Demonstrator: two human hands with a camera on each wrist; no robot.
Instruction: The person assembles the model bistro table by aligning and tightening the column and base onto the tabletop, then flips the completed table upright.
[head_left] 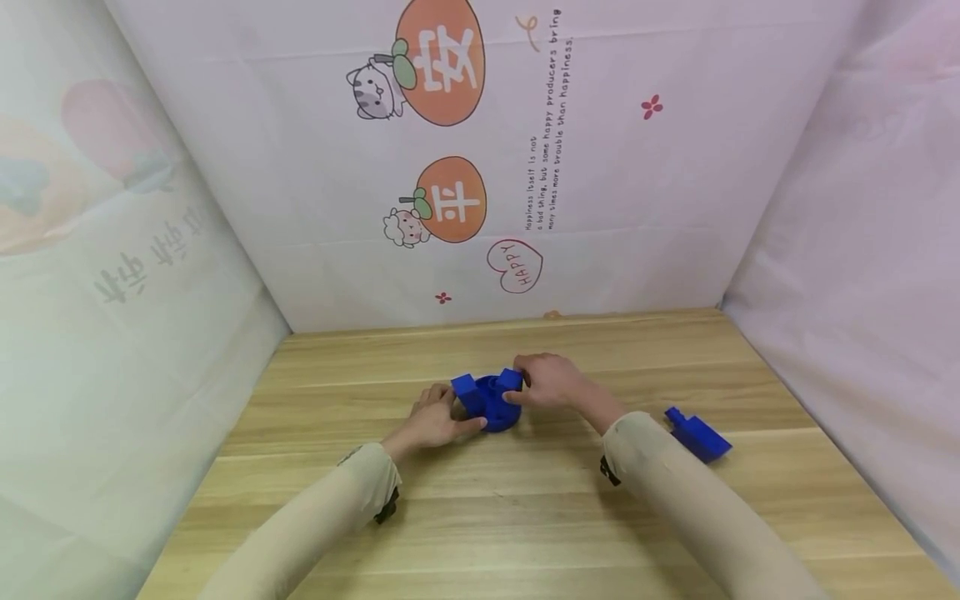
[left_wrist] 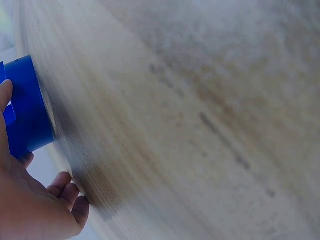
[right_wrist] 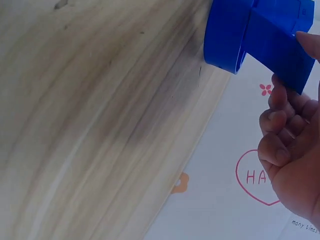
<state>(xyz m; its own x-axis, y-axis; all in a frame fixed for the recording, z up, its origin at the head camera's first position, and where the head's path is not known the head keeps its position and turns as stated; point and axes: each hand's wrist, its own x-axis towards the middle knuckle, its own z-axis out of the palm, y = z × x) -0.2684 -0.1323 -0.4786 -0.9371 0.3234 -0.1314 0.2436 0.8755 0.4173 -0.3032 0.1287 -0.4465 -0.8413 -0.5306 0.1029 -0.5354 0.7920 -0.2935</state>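
Blue base [head_left: 501, 415], one; blocks [head_left: 468, 393], two (two hands [head_left: 432, 423] touching); separate piece [head_left: 701, 438], one

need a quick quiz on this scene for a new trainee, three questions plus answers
1. True or false: the round blue base stands on the wooden table.

2. In the head view, where does the loose blue piece lie?
a) left of the base
b) right of the base
c) on top of the base

3. Which hand's fingers hold the blue block on the base's right side?

Key: 1. True. 2. b. 3. The right hand.
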